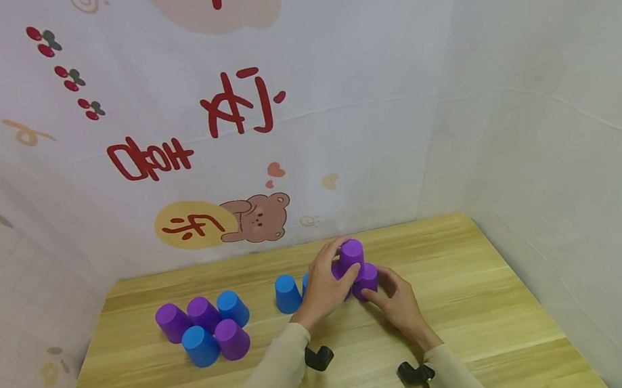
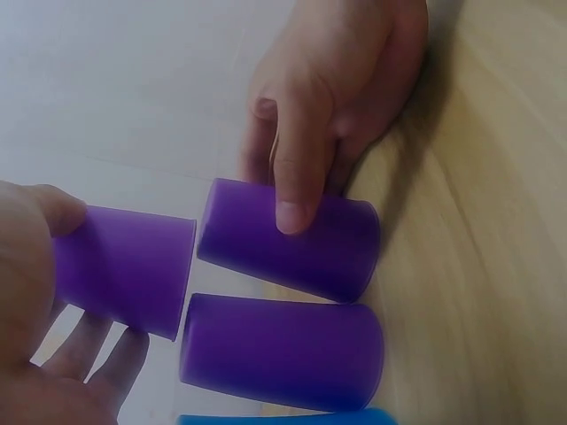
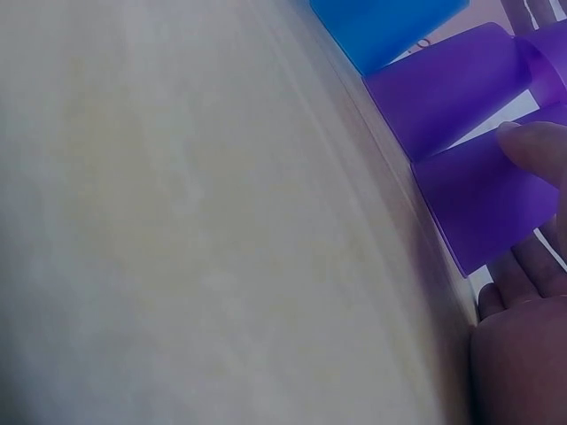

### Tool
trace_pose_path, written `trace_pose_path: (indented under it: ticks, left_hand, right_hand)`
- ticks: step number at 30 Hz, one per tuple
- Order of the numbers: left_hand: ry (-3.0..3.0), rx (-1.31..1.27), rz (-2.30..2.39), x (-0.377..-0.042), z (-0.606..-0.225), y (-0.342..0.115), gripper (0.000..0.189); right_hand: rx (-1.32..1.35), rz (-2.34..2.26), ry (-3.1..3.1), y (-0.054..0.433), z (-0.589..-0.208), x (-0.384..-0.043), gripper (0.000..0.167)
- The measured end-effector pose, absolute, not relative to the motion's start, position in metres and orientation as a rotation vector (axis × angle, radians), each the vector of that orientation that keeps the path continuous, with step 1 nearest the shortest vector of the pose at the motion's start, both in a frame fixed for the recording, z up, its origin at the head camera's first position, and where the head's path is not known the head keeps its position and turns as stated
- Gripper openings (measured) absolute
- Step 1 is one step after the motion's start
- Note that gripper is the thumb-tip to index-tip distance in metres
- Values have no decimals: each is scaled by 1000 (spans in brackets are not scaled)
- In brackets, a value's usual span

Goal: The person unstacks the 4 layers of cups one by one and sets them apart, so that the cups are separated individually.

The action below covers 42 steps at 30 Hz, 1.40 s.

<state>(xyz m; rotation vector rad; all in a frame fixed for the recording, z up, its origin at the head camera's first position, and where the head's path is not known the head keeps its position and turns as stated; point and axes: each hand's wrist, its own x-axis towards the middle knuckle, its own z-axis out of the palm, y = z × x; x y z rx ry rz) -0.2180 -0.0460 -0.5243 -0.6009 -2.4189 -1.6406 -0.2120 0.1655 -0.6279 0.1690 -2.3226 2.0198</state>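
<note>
While holding upper purple cup (image 1: 351, 254) in left hand (image 1: 323, 284), grips lower cup (image 1: 367, 278) at five o'clock in right hand (image 1: 401, 302), below red characters (image 1: 235, 105) at eleven.

One cup (image 1: 351, 254) above two cups (image 2: 283, 350) on table (image 1: 471, 304)

An inverted purple cup (image 1: 351, 253) is just above two lower purple cups (image 2: 283, 354) — inverted, side by side.
</note>
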Motion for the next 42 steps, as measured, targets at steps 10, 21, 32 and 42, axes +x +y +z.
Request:
trace_pose_path:
  ticks: [10, 21, 32, 42]
  left_hand:
    - [-2359, -596, -1680, -208, -514, -51, 58]
    - [-2299, -547, -1689, -189, -505, -71, 59]
    - [-2226, -516, -1632, -169, -497, -92, 60]
    - [-2208, -447, -1574, -142, -491, -121, 57]
  right_hand:
    - [149, 2005, -2317, 164, -628, -212, 61]
    - [136, 2021, -2323, 165, -628, -212, 62]
    - [137, 1999, -2338, 165, -627, -210, 64]
    - [155, 2001, -2324, 165, -627, -211, 63]
